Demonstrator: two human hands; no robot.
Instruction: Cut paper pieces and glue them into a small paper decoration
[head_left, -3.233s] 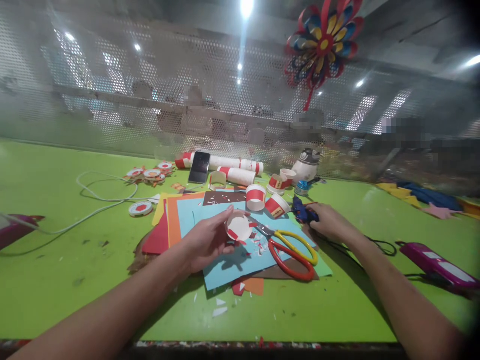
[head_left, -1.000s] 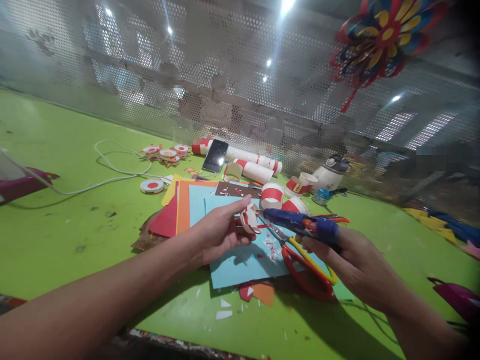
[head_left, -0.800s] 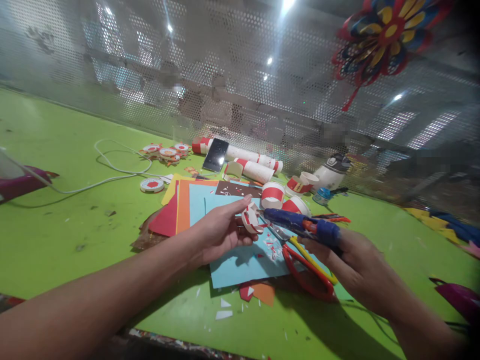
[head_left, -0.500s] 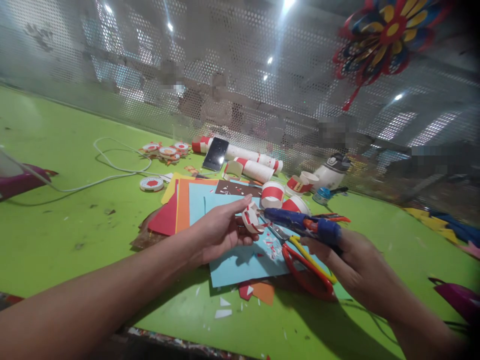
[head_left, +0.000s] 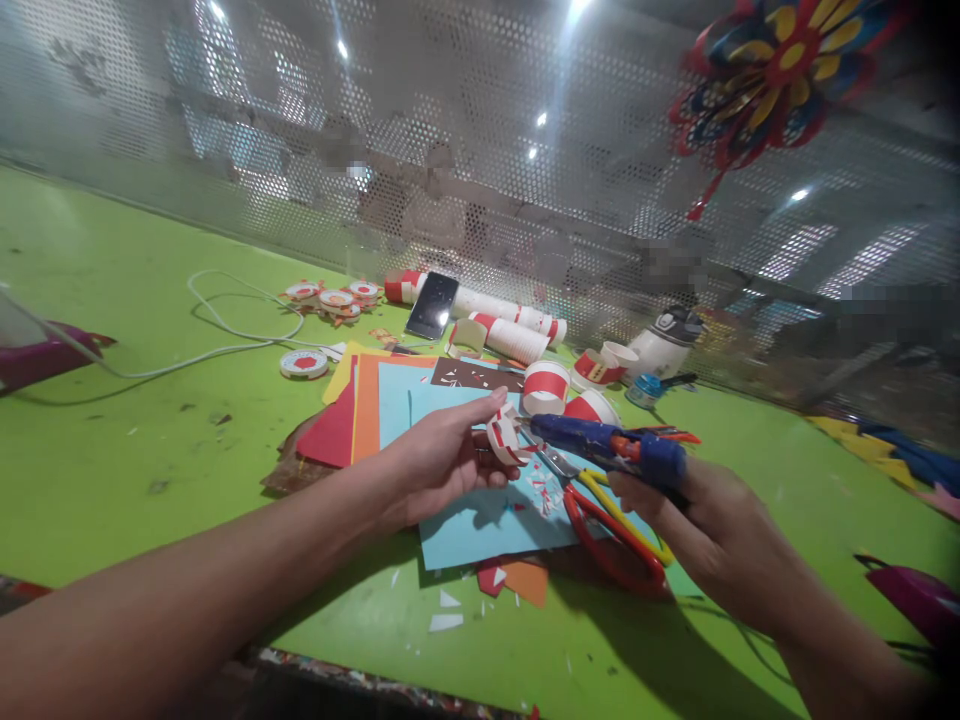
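Between the thumb and fingers of my left hand (head_left: 450, 450) is a small red-and-white paper cup piece (head_left: 505, 436) with a cut edge. My right hand (head_left: 720, 520) is wrapped round the handle of a blue glue gun (head_left: 592, 440), its nozzle pointing left at the cup piece; whether it touches I cannot tell. Below the gun, scissors (head_left: 619, 535) with red and yellow handles lie over light blue paper (head_left: 465, 540). Paper scraps (head_left: 546, 490) are scattered on that sheet. Just behind my hands stands a red-and-white cup ring (head_left: 546, 388).
Stacked cups (head_left: 510, 310), a phone (head_left: 433, 305), a blue-lidded jar (head_left: 646, 390) and a white bottle (head_left: 664, 345) stand along the mesh panel (head_left: 285, 190). Decorated paper discs (head_left: 304, 364) and a white cable (head_left: 195, 350) lie left on the green table (head_left: 135, 480).
Almost nothing differs. The glue gun and my right hand have shifted very slightly to the right; my left hand keeps its hold on the cup piece.
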